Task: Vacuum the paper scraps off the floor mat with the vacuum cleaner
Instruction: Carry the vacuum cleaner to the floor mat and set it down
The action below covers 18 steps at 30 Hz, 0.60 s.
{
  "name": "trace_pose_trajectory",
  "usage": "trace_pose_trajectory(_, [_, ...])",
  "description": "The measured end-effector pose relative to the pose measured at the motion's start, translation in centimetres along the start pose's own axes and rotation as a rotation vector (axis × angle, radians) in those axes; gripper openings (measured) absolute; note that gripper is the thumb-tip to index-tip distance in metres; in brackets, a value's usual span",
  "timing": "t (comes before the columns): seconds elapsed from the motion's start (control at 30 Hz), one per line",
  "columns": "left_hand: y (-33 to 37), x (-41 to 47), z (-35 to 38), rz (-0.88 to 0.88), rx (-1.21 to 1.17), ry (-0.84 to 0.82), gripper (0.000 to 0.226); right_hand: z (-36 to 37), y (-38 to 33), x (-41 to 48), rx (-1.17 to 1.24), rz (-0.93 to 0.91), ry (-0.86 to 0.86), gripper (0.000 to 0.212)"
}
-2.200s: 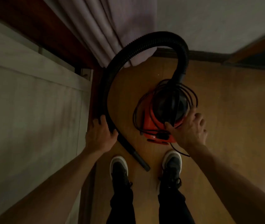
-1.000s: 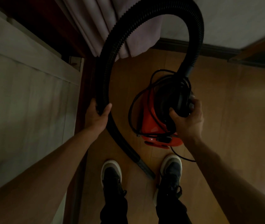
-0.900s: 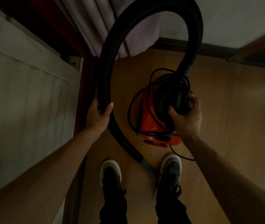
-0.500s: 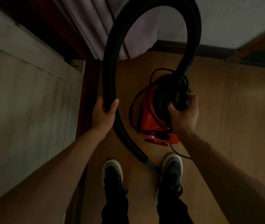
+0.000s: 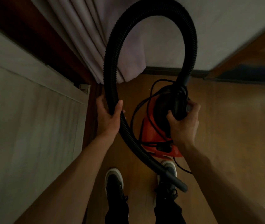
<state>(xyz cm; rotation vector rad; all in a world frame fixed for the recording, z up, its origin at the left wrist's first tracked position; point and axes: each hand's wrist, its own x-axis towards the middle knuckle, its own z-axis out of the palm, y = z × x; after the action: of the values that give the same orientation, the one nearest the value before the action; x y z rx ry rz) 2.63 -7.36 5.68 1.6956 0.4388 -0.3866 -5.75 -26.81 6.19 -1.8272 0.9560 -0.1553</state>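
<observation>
Two-handed, clasping bendy hose [image 5: 110,62] in left hand [image 5: 108,120], rigid handle [image 5: 179,107] of likely heavy vacuum cleaner [image 5: 152,131] in right hand [image 5: 184,125].

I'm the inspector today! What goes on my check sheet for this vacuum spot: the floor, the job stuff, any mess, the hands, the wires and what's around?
Surface: wooden floor, in dim light.
Job's things: red vacuum cleaner; its black hose arcs up high and ends near the right shoe. Floor mat and paper scraps: nothing seen.
Clutter: nothing seen.
Grips: left hand grips the hose; right hand holds the vacuum cleaner by its black top.
Cables: black cord looped around the vacuum cleaner, one strand trailing by the right shoe.
Surroundings: pale curtain, dark baseboard, pale panel at the left.
</observation>
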Motion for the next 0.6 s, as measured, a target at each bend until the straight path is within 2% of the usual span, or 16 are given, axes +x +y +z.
trace_pose_trajectory(0.07, [2.1, -0.9, 0.3, 0.032, -0.045, 0.024, 0.053, -1.2, -1.8, -0.4, 0.012, -0.024, 0.006, 0.047])
trace_pose_trajectory(0.27, [9.6, -2.8, -0.2, 0.159, -0.110, 0.043, 0.039, -5.0, -7.5, -1.8, 0.045, -0.075, 0.049, 0.045])
trace_pose_trajectory(0.6, [20.5, -7.7, -0.1, 0.418, 0.222, -0.120, 0.038, -13.4, -16.8, -5.4, 0.112, -0.080, 0.280, 0.043])
